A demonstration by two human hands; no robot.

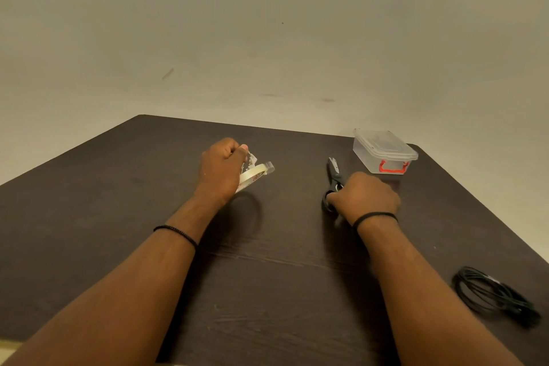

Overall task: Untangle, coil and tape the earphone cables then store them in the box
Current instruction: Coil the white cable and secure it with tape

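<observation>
Black coiled cable (493, 294) near right, awaiting tape | left hand (221, 168) grips tape roll (252, 177) | right hand (364, 196) closes on scissors (334, 177) to cut | lidded box (384, 151) far right

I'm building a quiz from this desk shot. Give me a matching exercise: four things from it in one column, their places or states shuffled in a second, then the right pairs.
Things:
1. Roll of pale adhesive tape
2. Black-handled scissors
3. Clear plastic box with red latch
4. Coiled black earphone cable

Places or states:
A. Far right corner of the dark table, lid on
B. Held in the left hand, raised above the table
C. Lying untouched near the table's right edge
D. Handles under the right hand, blades pointing away

Pairs: 1-B, 2-D, 3-A, 4-C
</observation>
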